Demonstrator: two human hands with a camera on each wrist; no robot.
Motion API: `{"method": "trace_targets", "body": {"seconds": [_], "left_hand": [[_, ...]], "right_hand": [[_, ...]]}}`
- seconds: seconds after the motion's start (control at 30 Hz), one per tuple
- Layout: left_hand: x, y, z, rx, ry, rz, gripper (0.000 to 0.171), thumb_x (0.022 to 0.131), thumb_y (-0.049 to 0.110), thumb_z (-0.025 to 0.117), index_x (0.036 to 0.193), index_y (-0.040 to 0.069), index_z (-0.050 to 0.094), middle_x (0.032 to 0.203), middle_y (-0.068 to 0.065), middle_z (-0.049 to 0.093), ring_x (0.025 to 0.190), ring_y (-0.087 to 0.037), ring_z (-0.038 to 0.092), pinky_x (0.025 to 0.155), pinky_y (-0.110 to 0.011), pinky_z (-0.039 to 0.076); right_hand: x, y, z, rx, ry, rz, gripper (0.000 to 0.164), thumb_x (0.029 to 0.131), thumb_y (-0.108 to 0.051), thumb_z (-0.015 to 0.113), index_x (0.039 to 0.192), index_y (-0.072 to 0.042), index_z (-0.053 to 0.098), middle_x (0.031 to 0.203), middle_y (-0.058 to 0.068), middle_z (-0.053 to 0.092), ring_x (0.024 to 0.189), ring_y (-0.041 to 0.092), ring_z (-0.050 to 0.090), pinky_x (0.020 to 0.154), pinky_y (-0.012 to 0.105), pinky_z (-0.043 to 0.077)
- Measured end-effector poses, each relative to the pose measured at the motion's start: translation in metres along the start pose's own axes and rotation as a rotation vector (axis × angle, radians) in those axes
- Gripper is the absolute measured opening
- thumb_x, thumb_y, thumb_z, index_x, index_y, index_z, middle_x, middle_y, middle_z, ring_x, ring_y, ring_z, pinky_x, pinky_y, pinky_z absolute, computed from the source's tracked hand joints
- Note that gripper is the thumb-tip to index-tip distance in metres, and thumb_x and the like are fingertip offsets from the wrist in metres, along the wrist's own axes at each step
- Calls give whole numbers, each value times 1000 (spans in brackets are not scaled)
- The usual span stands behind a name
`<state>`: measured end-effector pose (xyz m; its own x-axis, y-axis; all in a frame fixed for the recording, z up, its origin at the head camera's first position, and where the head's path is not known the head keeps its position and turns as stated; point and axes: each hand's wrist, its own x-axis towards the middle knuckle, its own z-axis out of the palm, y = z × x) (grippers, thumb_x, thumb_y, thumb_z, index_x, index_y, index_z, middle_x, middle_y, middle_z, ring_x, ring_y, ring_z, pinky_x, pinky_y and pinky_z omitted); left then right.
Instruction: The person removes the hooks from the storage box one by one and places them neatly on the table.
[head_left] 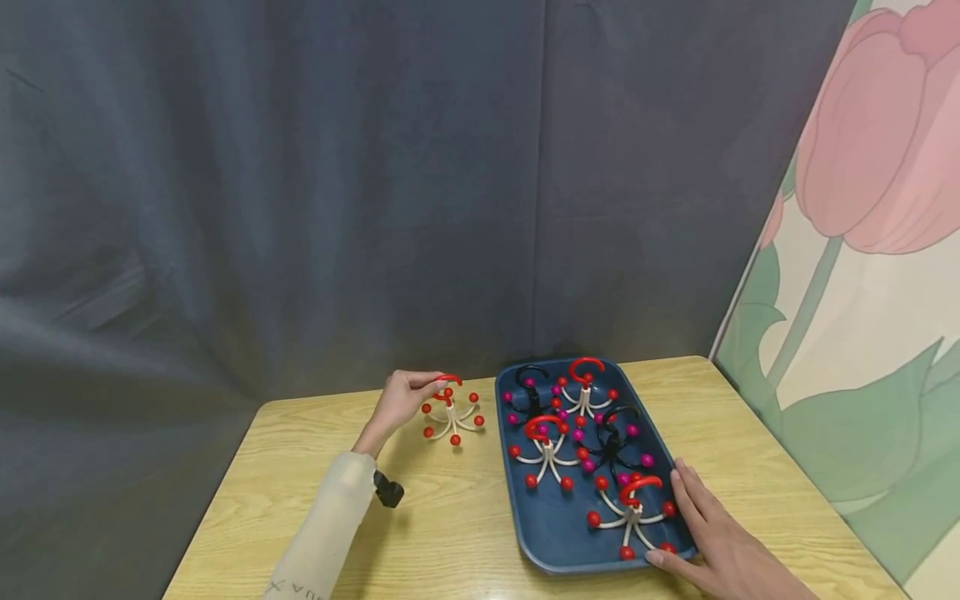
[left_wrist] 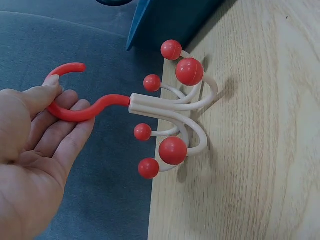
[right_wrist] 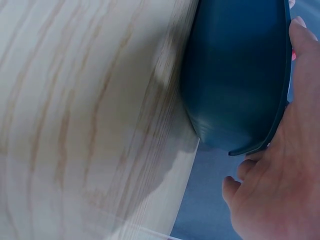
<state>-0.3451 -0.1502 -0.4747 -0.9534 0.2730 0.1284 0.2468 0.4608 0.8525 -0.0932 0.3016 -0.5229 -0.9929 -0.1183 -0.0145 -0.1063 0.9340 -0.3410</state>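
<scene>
Beside the blue tray (head_left: 542, 533), over the wooden table (head_left: 442, 533), the left hand (head_left: 405, 398) is pinching the red hook (left_wrist: 75, 115) of a white hanger (head_left: 452, 413) between thumb and fingers; its stem is pointing upward, and whether its arms are touching the wood is not showing clearly; at the tray's near right corner the right hand (head_left: 716, 533) is resting, fingers fairly straight along the side, thumb at the near rim; a light pinch high on the hook is probably serving best, leaving the arms free, while a steady right palm is likely helping against sliding; inside, three more white hangers (head_left: 549, 454) with red balls and two black hangers (head_left: 612, 446) with pink balls are standing close together, some arms seemingly overlapping.
</scene>
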Motion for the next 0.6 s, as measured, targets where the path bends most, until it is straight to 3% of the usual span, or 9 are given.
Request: {"method": "trace_targets", "body": {"seconds": [0.2, 0.33, 0.5, 0.6], "left_hand": [[1, 0, 2, -20, 7, -3, 30, 100, 24, 73, 129, 14, 77, 121, -14, 79, 58, -13, 38, 50, -26, 30], [0, -1, 3, -11, 13, -11, 29, 100, 23, 73, 128, 16, 78, 122, -12, 79, 62, -15, 44, 51, -27, 30], [1, -2, 3, -4, 8, -16, 27, 100, 23, 73, 127, 18, 79, 125, -10, 78, 89, -28, 66, 58, -27, 36], [1, -2, 3, -11, 5, -17, 27, 100, 23, 73, 126, 19, 79, 125, -10, 78, 102, -30, 71, 63, -27, 41]], "right_hand": [[1, -1, 0, 10, -13, 10, 120, 87, -79, 63, 166, 0, 20, 172, 26, 19, 149, 49, 37, 106, 70, 48], [1, -1, 0, 14, -8, 7, 119, 88, -79, 64, 166, 1, 21, 172, 27, 20, 149, 49, 37, 106, 69, 49], [0, -1, 1, 12, -8, 12, 119, 88, -79, 63, 166, 1, 22, 172, 26, 19, 149, 49, 36, 106, 69, 49], [0, 0, 1, 11, -8, 14, 119, 88, -79, 63, 166, 1, 22, 172, 26, 19, 149, 49, 36, 106, 69, 49]]}}
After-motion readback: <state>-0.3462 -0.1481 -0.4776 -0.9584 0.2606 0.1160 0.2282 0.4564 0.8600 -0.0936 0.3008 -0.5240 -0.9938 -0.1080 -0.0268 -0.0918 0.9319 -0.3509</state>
